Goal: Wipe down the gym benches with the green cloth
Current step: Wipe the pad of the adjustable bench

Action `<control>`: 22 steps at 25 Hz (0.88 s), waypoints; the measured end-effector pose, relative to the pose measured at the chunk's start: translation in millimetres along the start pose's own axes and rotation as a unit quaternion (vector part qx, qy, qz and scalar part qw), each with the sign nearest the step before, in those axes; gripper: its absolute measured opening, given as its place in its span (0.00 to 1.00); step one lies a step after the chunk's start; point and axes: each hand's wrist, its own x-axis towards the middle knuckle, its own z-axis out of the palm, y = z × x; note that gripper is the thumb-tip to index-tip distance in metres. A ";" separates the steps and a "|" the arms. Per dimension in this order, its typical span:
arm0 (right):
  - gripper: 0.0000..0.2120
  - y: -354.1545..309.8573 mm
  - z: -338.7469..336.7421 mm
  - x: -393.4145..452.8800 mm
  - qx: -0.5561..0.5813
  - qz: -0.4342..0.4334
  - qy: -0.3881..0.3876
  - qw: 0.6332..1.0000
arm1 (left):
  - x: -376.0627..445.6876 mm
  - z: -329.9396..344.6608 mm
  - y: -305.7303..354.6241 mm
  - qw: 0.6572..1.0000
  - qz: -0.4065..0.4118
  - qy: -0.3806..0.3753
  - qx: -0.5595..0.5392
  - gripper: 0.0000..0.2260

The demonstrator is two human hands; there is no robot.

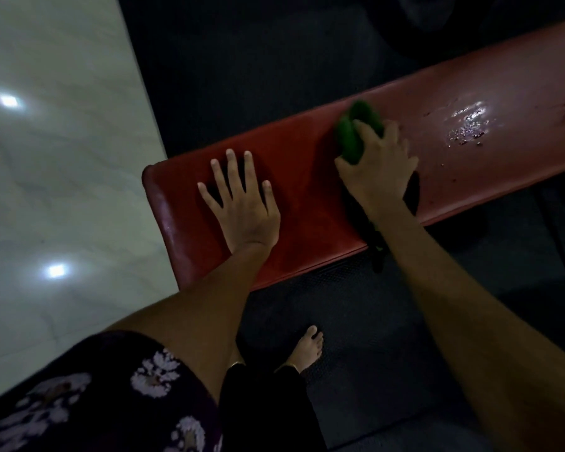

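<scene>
A long red padded gym bench (307, 197) runs from the lower left up to the right edge of the view. My left hand (242, 203) rests flat on its near end, fingers spread and straight. My right hand (377, 168) grips a bunched green cloth (356, 128) and holds it against the middle of the pad. Further right on the bench lies a wet patch (467, 123) of shining droplets.
Pale glossy floor tiles (62, 158) lie left of the bench. A dark rubber mat (356, 321) covers the floor under and around it. My bare foot (307, 349) stands on the mat below the bench. A dark bulky shape (437, 27) sits behind the bench at top right.
</scene>
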 end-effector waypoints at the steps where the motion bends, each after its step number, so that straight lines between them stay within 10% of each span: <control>1: 0.30 -14.9 2.6 -3.3 -0.014 -0.059 -0.015 0.998 | -0.5 0.4 -0.1 1.000 0.000 0.001 0.006 0.26; 5: 0.29 -38.3 3.9 11.3 -0.034 -0.235 -0.049 0.970 | 0.3 0.3 -1.0 1.000 -0.001 0.003 0.019 0.27; 12: 0.34 40.8 -24.4 55.1 0.030 0.103 -0.012 0.994 | 3.8 1.8 1.9 1.000 -0.003 0.002 0.021 0.24; 19: 0.38 20.3 7.9 -82.8 -0.058 -0.235 -0.094 0.966 | 3.4 -3.0 -0.7 1.000 0.000 0.013 0.008 0.24; 22: 0.35 76.8 3.2 -69.8 -0.033 -0.139 -0.057 0.988 | 4.6 -4.1 -1.8 1.000 0.003 0.020 0.000 0.24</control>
